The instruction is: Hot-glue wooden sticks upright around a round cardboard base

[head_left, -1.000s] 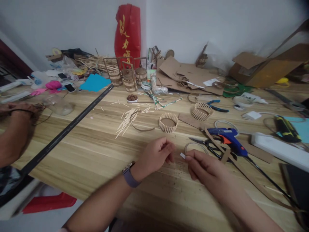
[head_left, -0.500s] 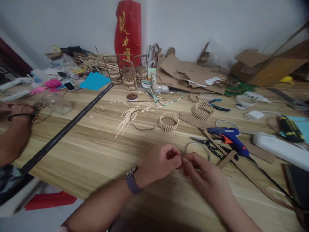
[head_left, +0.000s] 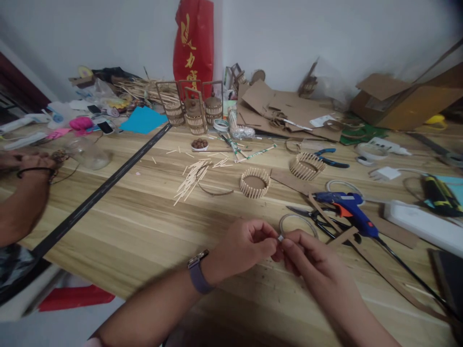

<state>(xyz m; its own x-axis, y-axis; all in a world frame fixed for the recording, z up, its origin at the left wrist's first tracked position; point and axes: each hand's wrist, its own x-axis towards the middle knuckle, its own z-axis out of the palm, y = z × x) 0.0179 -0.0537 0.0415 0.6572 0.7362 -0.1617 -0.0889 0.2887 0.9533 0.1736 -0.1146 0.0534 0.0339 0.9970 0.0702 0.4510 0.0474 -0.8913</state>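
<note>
My left hand [head_left: 253, 246], with a watch [head_left: 198, 272] at its wrist, is closed in a pinch. Its fingertips meet those of my right hand [head_left: 311, 255], also pinched. Between them shows a tiny whitish piece [head_left: 280, 238], too small to name. Just beyond the fingers lie a ring of pale tape or wire [head_left: 297, 218] and black scissors [head_left: 318, 221]. Farther off stand two small round baskets of upright sticks, one in the middle [head_left: 255, 184] and one to its right [head_left: 307, 166]. Loose short sticks [head_left: 190, 178] are heaped left of them.
A blue glue gun [head_left: 349, 207] and cardboard strips [head_left: 383, 279] lie at right, near a white power strip [head_left: 419, 221]. Handled baskets [head_left: 195, 123] stand at the back before a red bag [head_left: 193, 38]. Another person's arm [head_left: 25, 202] rests at left beside a clear jar [head_left: 88, 152].
Both hands have shifted slightly right, still pinched together. The tiny whitish piece now shows between the fingertips. The whole view has moved a little.
</note>
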